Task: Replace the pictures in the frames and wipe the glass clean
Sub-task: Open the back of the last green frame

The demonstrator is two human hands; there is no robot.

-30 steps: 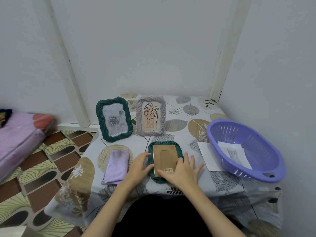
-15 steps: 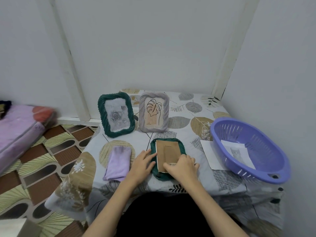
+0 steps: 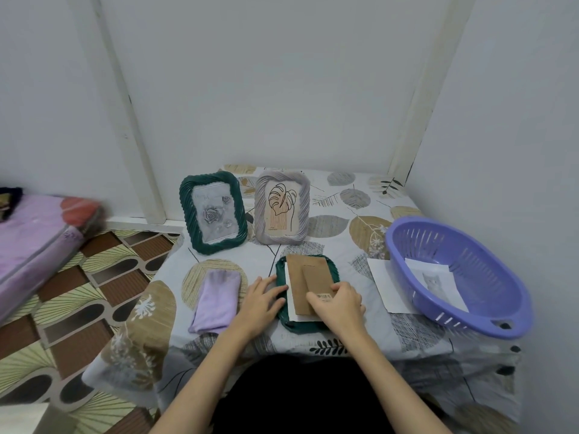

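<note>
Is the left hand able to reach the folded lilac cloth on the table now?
Probably yes. The left hand rests on the face-down green frame, and the folded lilac cloth lies just beside it on the table, nothing between.

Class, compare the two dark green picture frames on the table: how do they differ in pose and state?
The rear green frame stands upright showing a rose picture; the near green frame lies face down, its brown backing exposed. Only the near one is touched, by both hands. Both share a twisted, rope-like green rim.

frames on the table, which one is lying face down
The green frame under both hands, its brown backing board facing up; the other green frame and the grey frame stand upright.
</note>
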